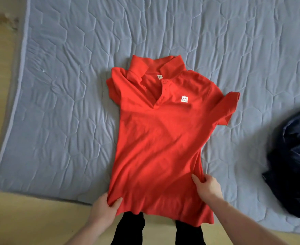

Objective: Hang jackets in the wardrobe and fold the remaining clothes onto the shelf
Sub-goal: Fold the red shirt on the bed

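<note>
A red polo shirt (156, 138) lies front-up on the grey quilted mattress (66, 103), collar away from me, with a small white logo on the chest. Its hem hangs over the mattress's near edge. My left hand (104, 207) pinches the hem's lower left corner. My right hand (207, 186) grips the shirt's right side seam just above the hem, bunching the cloth. The shirt's left sleeve is tucked under; the right sleeve lies spread out.
A dark navy jacket (294, 165) lies crumpled on the mattress at the right edge of view. Wooden floor (30, 218) shows to the left and below the mattress. My legs in black trousers (129, 228) stand at the near edge.
</note>
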### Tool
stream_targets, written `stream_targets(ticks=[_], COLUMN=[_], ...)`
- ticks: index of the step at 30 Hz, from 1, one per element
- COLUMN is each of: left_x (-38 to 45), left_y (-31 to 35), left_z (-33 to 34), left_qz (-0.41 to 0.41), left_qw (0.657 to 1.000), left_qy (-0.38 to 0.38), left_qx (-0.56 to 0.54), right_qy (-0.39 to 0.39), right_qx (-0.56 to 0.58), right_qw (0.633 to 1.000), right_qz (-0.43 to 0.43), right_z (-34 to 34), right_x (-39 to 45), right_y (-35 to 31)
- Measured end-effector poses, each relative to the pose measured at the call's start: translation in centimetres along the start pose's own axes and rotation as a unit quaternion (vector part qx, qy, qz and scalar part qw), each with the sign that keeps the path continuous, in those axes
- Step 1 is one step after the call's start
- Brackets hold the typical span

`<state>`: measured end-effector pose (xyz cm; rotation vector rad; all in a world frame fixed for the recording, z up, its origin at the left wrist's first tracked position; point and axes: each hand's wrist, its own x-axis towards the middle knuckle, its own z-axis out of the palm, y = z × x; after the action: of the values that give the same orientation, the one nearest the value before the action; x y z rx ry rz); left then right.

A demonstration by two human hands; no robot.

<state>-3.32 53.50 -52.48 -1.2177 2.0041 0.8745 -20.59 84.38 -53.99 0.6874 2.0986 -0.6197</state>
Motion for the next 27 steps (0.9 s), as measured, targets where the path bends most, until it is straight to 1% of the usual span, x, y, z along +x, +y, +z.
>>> stream_targets(ticks=[3,5,6,8,10,13,15,17,19,22,23,25,26,27], left_x=[-2.6,-4.3,-5.3,-7.5,-9.5,-11.8,-12.8,-13.4,-13.5,-12.8,-12.3,-10.6,-9.8,-8.8], left_y=[1.2,2.6,3.5,5.8,7.8,10.5,12.4,14.3,15.8,17.1,17.4,18.1,18.6,19.3], left_z=[-0.2,-0.2,-0.2,0.1,1.0,3.3,5.1,6.9,8.8,10.8,11.0,10.6,10.1,9.3], left_qz=[0.062,0.139,0.183,0.267,0.322,0.380,0.424,0.449,0.451,0.428,0.416,0.404,0.406,0.407], left_qw=[0.993,0.981,0.971,0.952,0.939,0.923,0.905,0.893,0.888,0.878,0.868,0.837,0.832,0.844], left_qy=[0.090,0.137,0.151,0.146,0.114,0.067,0.026,-0.012,-0.048,-0.125,-0.165,-0.243,-0.257,-0.244], left_qx=[-0.036,-0.019,-0.017,-0.034,-0.039,0.005,0.027,0.041,0.072,0.173,0.214,0.277,0.278,0.251], right_qy=[-0.010,-0.003,0.004,0.022,0.034,0.027,0.023,0.026,0.028,0.028,0.025,0.013,0.008,0.004], right_qx=[-0.012,-0.002,0.007,0.029,0.042,0.080,0.083,0.088,0.115,0.134,0.134,0.127,0.117,0.103], right_qw=[1.000,1.000,1.000,0.999,0.998,0.996,0.996,0.996,0.993,0.990,0.990,0.991,0.992,0.993], right_qz=[-0.007,-0.006,-0.005,-0.010,-0.020,-0.010,-0.009,-0.010,-0.012,-0.024,-0.030,-0.043,-0.052,-0.064], right_z=[-0.3,-1.0,-1.4,-2.5,-3.6,-5.6,-6.9,-7.9,-8.6,-9.2,-9.4,-9.5,-9.5,-9.4], right_x=[-0.5,-1.3,-1.9,-3.0,-4.0,-4.9,-4.8,-4.6,-4.4,-4.0,-3.9,-3.5,-3.3,-3.0], right_y=[0.2,0.1,0.1,0.2,0.6,1.4,2.2,2.8,3.2,3.6,3.6,3.1,2.8,2.4])
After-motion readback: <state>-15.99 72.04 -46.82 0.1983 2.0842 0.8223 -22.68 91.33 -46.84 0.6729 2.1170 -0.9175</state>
